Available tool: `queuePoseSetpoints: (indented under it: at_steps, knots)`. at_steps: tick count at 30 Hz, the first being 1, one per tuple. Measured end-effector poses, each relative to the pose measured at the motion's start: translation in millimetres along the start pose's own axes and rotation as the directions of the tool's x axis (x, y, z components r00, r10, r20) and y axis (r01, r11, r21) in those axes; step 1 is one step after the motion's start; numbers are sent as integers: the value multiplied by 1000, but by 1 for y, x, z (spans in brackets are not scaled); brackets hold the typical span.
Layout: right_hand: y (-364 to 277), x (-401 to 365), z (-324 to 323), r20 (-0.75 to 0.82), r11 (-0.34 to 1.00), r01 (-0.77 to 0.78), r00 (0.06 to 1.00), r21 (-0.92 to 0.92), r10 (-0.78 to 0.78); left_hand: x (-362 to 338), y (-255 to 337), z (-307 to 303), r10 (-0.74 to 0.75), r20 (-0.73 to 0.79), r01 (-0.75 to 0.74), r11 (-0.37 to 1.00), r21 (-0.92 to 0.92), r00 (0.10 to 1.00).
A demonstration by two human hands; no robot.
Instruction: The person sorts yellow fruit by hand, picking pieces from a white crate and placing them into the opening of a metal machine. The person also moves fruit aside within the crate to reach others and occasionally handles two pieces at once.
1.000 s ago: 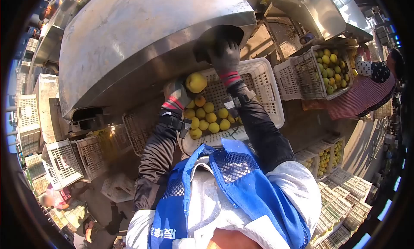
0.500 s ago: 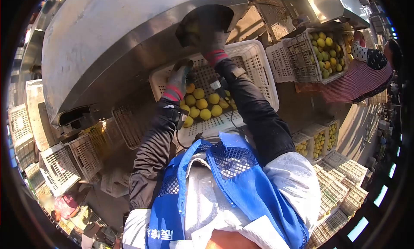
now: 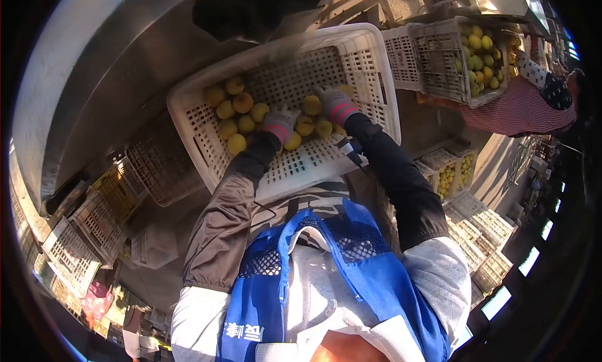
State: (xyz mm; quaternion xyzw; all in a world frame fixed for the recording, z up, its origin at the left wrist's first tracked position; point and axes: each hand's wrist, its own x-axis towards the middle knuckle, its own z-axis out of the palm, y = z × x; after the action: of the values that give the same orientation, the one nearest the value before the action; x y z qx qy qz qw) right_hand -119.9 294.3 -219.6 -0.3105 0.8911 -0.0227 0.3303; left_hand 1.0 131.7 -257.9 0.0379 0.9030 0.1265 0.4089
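A white slatted crate (image 3: 285,184) stands before me with several yellow-green round fruits (image 3: 242,102) inside, most of them in its left and middle parts. My left hand (image 3: 281,122), in a grey glove with a pink-striped cuff, is down in the crate among the fruits; its fingers are bent and partly hidden, and what they hold cannot be made out. To its right my right hand (image 3: 333,103), gloved alike, reaches into the crate beside fruits, its fingers apart above them.
Metal machinery (image 3: 81,67) curves along the upper left. At the right, a crate of fruit (image 3: 439,61) stands beside a person in a checked garment (image 3: 520,108). Stacked crates (image 3: 480,221) fill the lower right; more crates (image 3: 72,255) stand at the lower left.
Both hands are now lower inside the crate, the right one having come down from the dark opening of the machine. The crate appears shifted left, and more fruits show in it.
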Motion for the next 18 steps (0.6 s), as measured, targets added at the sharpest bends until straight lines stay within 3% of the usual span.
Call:
queuePoseSetpoints:
  at_steps: [1,3,8,10,11,13,15,16,17,18]
  knots:
    - [2,7,18,131,988,51,991,-146,-32,5,3,1,0,5,0,1000,-2,1000]
    - [3,15,40,150,985,82,987,-150,-59,0,12,-14,-38,177,39,999,-1,983]
    - [-6,20,29,253,996,40,967,-76,-19,8,43,-15,-194,91,202,976,-86,977]
    - [0,4,23,-206,988,31,979,149,0,11,47,-17,-240,50,244,964,-102,970]
    - [-4,-4,14,-222,989,28,975,143,5,14,44,-11,-242,16,242,956,-168,970]
    - [-27,-30,-24,-505,943,84,858,321,95,15,32,5,-244,-30,231,946,-229,969]
    - [-54,-55,-64,-599,921,162,795,354,91,3,8,13,-67,-246,-96,798,-595,967]
    - [-65,-61,-84,-678,894,240,730,379,91,-10,-1,5,-65,-268,-106,809,-578,961]
    - [-76,-62,-99,-697,894,251,711,370,89,-29,-8,-8,-75,-297,-202,575,-793,952]
    - [-89,-64,-109,-769,895,285,633,344,94,-50,-12,-19,-90,-315,-280,274,-920,945]
